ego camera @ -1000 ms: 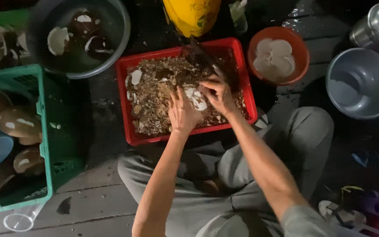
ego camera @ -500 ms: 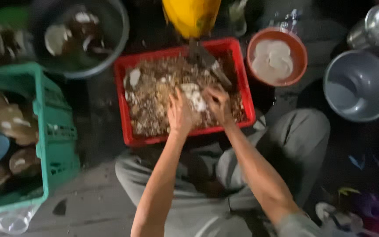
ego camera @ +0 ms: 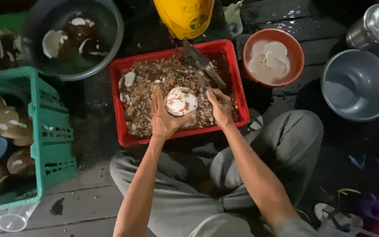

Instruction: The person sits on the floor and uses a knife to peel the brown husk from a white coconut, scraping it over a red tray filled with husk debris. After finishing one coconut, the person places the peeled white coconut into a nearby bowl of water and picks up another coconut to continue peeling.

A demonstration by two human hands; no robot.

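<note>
While the left hand [ego camera: 163, 117] cups a peeled coconut [ego camera: 181, 101] from below, fingers curled round it, the right hand [ego camera: 219, 105] is closed on a knife [ego camera: 203, 63] whose blade runs up toward the far right corner of the red crate [ego camera: 123, 131]. Paring the brown skin looks to be the step in hand; next the blade must meet the remaining brown patches. The coconut is near-round, so its long axis is hard to judge. Shavings [ego camera: 172, 77] fill the crate, on the wooden floor [ego camera: 80, 197].
</note>
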